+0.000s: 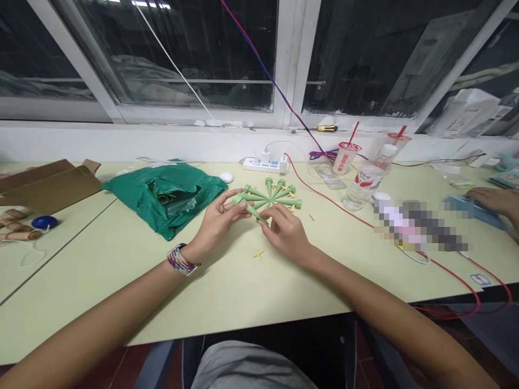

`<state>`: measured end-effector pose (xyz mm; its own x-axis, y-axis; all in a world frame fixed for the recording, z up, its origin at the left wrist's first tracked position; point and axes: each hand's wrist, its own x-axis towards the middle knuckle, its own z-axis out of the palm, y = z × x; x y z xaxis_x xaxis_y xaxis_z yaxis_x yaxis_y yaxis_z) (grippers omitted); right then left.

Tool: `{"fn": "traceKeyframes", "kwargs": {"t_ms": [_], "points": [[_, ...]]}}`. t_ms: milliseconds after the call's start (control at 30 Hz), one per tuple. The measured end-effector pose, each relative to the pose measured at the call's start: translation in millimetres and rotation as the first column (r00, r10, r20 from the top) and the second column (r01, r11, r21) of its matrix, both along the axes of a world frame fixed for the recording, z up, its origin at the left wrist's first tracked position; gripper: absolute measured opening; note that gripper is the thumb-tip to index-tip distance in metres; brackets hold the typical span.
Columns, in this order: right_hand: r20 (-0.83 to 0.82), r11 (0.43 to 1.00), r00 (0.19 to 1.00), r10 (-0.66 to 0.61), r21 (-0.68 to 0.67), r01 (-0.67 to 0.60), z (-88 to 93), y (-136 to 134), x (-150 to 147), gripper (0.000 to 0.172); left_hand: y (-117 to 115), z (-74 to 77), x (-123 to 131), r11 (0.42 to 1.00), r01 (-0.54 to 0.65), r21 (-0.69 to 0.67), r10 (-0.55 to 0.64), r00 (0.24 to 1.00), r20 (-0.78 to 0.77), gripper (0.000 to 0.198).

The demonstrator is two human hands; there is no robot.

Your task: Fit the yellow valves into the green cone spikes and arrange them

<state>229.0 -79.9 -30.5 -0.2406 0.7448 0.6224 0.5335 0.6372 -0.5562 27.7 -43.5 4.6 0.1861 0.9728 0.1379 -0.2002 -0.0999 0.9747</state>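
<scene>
About eight light-green tapered plastic spikes point(256, 192) sit on the pale yellow-green tabletop point(194, 302), seven lying in a star with their narrow tips meeting at the centre, though overlaps make the count uncertain. The eighth, held spike point(249, 209) is raised slightly at the star's near left edge. The person's left hand point(217, 224) pinches its wide end with curled fingers, while the right hand point(286, 232) grips near its narrow tip; neither is a clenched fist. At least four small yellow T-shaped plastic pieces point(258, 254) lie loose, some among the spikes and others apart; whether any is fitted, I cannot tell. Nearby are one crumpled green plastic bag point(166, 200), one flattened brown cardboard box point(48, 186), one white power strip point(263, 165), two clear cups with red straws point(344, 156), and one clear water bottle point(363, 186). At the right edge, a co-worker's hand point(494, 200) rests on a blue box point(474, 210)
</scene>
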Motion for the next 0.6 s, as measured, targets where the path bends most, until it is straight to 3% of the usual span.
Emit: {"fn": "traceKeyframes", "kwargs": {"t_ms": [167,333,600], "points": [[0.126,0.993,0.987,0.101,-0.065,-0.094,-6.5,-15.3,4.3,0.015,9.8,-7.3,-18.5,0.997,0.073,-0.031,-0.073,0.997,0.012,0.057],[0.349,0.976,0.912,0.215,-0.034,-0.217,-8.7,-19.7,2.7,0.016,12.1,-10.3,-28.9,0.98,0.182,-0.08,-0.176,0.981,0.083,0.057],[0.232,0.926,0.912,0.339,-0.251,-0.281,-3.2,-14.8,11.1,0.003,10.0,-11.1,-27.2,0.979,0.183,-0.092,-0.174,0.98,0.101,0.049]]}}
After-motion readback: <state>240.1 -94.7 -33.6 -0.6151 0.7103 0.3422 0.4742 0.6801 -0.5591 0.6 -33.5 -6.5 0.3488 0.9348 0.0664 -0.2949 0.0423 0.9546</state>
